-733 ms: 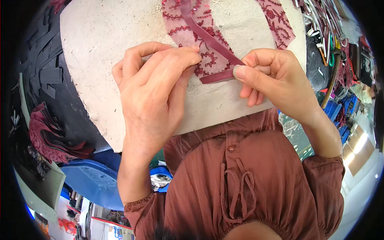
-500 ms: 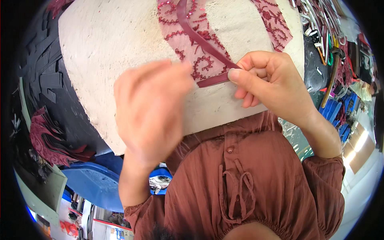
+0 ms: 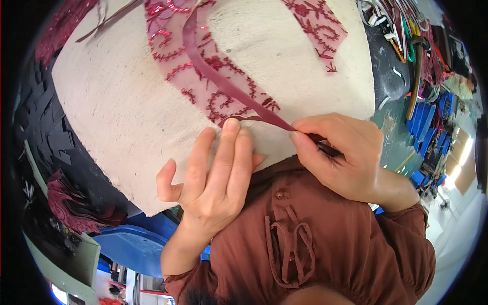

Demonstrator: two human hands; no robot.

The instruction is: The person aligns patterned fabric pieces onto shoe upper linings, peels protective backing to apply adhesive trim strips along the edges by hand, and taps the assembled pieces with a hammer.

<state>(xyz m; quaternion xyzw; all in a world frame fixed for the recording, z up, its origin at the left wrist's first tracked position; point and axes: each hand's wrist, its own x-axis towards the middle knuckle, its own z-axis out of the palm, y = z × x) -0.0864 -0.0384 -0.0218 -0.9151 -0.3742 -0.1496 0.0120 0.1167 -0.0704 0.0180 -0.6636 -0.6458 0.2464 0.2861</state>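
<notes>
A narrow maroon strip [image 3: 218, 79] runs down over a sheer pink mesh piece [image 3: 168, 61] with dark red beaded and sequinned scrolls. Its lower part is pinched between the thumb and fingers of my right hand [image 3: 345, 152], just off the mesh's lower right corner. Something dark shows inside that hand's grip; I cannot tell whether it is strip or a tool. My left hand [image 3: 213, 178] lies with fingers stretched and apart, fingertips pressing at the mesh's lower edge, where the strip's end lies. Under both is a pale, worn board [image 3: 122, 127].
Another embroidered mesh piece [image 3: 325, 38] lies at the board's upper right. A slim metal tool [image 3: 104, 23] rests at the upper left. Black offcuts [image 3: 58, 142] and a maroon stack [image 3: 71, 203] are left, above a blue basin [image 3: 132, 244]. Various strips and tools [image 3: 401, 30] crowd the upper right.
My left hand, blurred before, has come down onto the mesh's lower edge. My right hand has moved lower and right, drawing the strip out tautly. Board and mesh sit farther left in view.
</notes>
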